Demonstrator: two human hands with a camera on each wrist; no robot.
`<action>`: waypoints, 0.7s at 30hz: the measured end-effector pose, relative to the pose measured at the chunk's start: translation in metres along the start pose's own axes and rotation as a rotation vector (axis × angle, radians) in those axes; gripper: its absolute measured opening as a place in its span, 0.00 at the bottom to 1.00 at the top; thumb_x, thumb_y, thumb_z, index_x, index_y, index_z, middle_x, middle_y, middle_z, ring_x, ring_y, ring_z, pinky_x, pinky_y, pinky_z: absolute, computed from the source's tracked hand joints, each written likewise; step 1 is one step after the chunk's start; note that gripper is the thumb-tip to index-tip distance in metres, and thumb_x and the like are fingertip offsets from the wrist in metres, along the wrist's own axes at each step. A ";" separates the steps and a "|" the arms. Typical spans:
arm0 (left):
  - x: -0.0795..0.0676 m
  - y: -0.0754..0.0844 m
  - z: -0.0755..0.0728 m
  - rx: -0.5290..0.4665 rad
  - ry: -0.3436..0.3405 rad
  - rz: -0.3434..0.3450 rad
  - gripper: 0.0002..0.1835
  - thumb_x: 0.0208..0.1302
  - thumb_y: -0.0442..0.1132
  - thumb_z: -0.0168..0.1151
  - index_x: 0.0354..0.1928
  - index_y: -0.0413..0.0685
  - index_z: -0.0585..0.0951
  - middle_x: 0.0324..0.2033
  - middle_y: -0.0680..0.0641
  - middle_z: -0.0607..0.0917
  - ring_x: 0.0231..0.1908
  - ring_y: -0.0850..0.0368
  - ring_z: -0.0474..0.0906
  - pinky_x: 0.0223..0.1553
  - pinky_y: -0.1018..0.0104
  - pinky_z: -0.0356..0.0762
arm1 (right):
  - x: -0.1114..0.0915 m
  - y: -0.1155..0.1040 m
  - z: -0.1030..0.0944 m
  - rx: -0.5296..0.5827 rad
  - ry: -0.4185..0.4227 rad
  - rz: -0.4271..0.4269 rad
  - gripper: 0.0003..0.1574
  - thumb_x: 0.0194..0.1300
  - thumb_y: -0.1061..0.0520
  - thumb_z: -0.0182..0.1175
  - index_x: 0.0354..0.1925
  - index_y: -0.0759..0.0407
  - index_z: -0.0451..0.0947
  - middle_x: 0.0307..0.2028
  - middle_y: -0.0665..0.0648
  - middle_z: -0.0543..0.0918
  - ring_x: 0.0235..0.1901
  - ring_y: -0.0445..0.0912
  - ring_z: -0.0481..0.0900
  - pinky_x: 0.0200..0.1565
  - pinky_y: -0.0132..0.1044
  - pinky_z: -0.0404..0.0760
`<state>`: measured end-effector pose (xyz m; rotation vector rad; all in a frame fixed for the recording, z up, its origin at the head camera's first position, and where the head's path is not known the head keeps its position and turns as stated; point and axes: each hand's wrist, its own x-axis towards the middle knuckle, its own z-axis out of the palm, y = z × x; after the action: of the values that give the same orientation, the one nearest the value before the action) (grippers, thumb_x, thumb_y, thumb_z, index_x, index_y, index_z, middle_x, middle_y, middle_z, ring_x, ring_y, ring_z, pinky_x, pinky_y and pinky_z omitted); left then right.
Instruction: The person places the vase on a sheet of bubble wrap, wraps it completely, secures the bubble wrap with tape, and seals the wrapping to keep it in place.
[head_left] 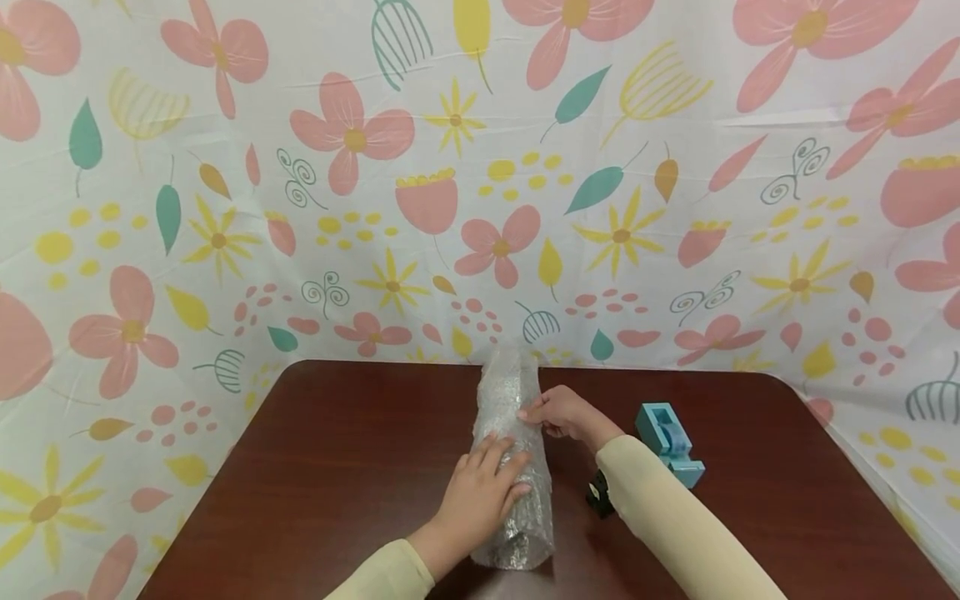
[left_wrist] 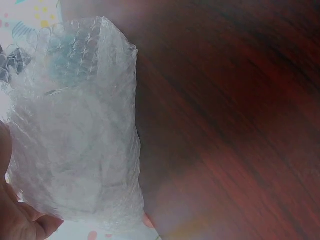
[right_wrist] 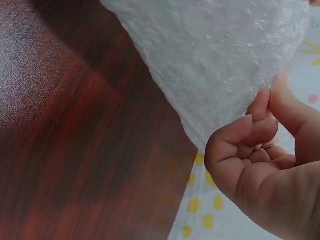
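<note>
A long roll of clear bubble wrap (head_left: 504, 398) lies lengthwise on the dark brown table, its near end showing a hollow opening. My left hand (head_left: 477, 493) rests on top of the roll's nearer half with the fingers spread. Farther along, at the roll's right side, my right hand (head_left: 567, 414) pinches the bubble wrap between thumb and fingers. The right wrist view shows this pinch at the sheet's edge, the other fingers curled in. In the left wrist view the bubble wrap (left_wrist: 75, 150) fills the left part. Whether anything is inside the roll cannot be told.
A light blue tape dispenser (head_left: 678, 467) stands on the table to the right, beyond the right forearm. A small black object (head_left: 597, 497) is partly hidden by the right sleeve. A flower-patterned cloth (head_left: 501, 250) hangs behind the table (head_left: 360, 450).
</note>
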<state>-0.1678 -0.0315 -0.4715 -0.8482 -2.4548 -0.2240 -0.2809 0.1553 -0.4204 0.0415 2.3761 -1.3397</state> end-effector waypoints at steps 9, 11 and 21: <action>-0.001 -0.003 -0.002 -0.022 -0.011 0.019 0.20 0.72 0.54 0.58 0.61 0.58 0.78 0.61 0.43 0.81 0.63 0.42 0.80 0.49 0.53 0.85 | 0.003 -0.004 0.005 -0.137 0.059 -0.012 0.19 0.66 0.56 0.70 0.19 0.57 0.78 0.11 0.45 0.63 0.14 0.39 0.55 0.22 0.32 0.64; -0.001 -0.005 -0.002 -0.036 -0.013 0.033 0.21 0.72 0.54 0.58 0.62 0.57 0.77 0.61 0.43 0.81 0.63 0.41 0.80 0.50 0.52 0.86 | 0.003 -0.006 0.005 -0.213 0.083 -0.039 0.23 0.65 0.56 0.71 0.16 0.58 0.76 0.12 0.45 0.62 0.15 0.40 0.55 0.23 0.32 0.64; -0.003 -0.008 0.000 -0.044 0.000 0.036 0.21 0.73 0.55 0.57 0.63 0.58 0.77 0.61 0.43 0.81 0.63 0.41 0.81 0.51 0.51 0.87 | 0.004 0.003 0.002 -0.164 -0.029 0.108 0.37 0.71 0.43 0.64 0.12 0.47 0.56 0.13 0.45 0.55 0.17 0.40 0.52 0.25 0.34 0.63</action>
<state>-0.1710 -0.0387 -0.4731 -0.9104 -2.4402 -0.2662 -0.2832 0.1543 -0.4248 0.1003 2.4140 -1.0859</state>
